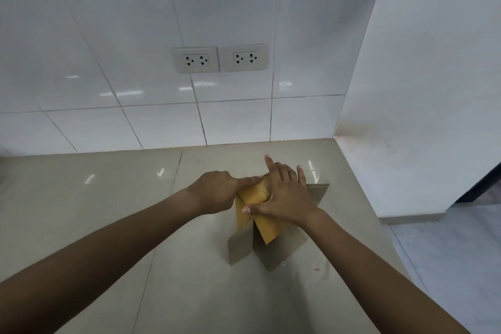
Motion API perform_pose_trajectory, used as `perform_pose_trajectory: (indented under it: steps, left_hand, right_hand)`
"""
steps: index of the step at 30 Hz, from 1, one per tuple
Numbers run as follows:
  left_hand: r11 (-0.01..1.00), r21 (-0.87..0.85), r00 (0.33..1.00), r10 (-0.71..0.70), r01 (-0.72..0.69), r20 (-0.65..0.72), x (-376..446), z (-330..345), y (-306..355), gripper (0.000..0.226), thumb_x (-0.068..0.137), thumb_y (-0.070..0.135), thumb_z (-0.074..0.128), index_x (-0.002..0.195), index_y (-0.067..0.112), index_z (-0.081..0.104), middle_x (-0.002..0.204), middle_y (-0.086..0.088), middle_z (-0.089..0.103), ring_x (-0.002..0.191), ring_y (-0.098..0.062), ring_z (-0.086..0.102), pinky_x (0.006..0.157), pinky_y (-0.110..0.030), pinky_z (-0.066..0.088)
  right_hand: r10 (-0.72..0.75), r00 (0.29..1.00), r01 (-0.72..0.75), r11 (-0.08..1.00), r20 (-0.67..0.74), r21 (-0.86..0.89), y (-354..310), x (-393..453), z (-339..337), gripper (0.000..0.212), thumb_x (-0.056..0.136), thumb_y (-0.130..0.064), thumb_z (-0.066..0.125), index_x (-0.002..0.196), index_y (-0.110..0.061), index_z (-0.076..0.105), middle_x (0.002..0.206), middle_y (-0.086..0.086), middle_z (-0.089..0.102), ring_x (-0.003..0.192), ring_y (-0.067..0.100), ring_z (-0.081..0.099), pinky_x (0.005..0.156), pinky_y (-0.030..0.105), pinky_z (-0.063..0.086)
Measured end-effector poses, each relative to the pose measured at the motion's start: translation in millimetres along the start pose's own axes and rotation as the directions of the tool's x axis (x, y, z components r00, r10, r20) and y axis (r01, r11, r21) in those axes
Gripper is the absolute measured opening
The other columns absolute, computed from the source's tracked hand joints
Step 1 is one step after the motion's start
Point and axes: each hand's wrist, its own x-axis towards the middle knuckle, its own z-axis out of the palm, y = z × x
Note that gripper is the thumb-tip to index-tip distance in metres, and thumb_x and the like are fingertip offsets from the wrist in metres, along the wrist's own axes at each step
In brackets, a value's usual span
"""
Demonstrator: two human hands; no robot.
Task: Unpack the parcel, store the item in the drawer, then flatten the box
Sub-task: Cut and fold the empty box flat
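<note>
two wall sockets (220, 58) on white tiles behind beige counter (108, 225), cardboard box (267, 228) near its right edge, left hand (217, 192) curled shut at its left, forefinger pressing its top, right hand (284, 199) spread flat on it

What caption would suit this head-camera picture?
Two bare hands, left hand and right hand, press a cardboard box flat on a beige counter.
</note>
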Motion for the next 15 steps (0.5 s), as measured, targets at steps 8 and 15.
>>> perform_pose_trajectory:
  steps: [8,15]
  left_hand:
    - [0.904,-0.428,0.998,0.014,0.011,0.054,2,4,-11,0.055,0.101,0.016,0.032,0.144,0.050,0.027,0.078,-0.001,0.061,0.052,-0.013,0.048,0.056,-0.027,0.046]
    - [0.962,-0.272,0.992,-0.003,0.036,0.124,-4,-11,-3,0.058,0.100,0.015,0.035,0.150,0.038,0.019,0.074,0.002,0.053,0.054,-0.011,0.041,0.055,-0.030,0.041]
  right_hand:
    - [-0.017,1.000,0.017,1.000,-0.002,0.011,-1,-1,-2,0.132,0.048,-0.099,0.038,0.150,-0.031,-0.010,0.158,0.007,0.021,0.147,0.026,0.012,0.118,0.051,-0.006]
    - [-0.021,0.999,0.021,1.000,0.025,0.010,0,-1,-5,0.131,0.051,-0.096,0.043,0.150,-0.031,-0.011,0.159,0.007,0.019,0.148,0.027,0.011,0.118,0.052,-0.006]
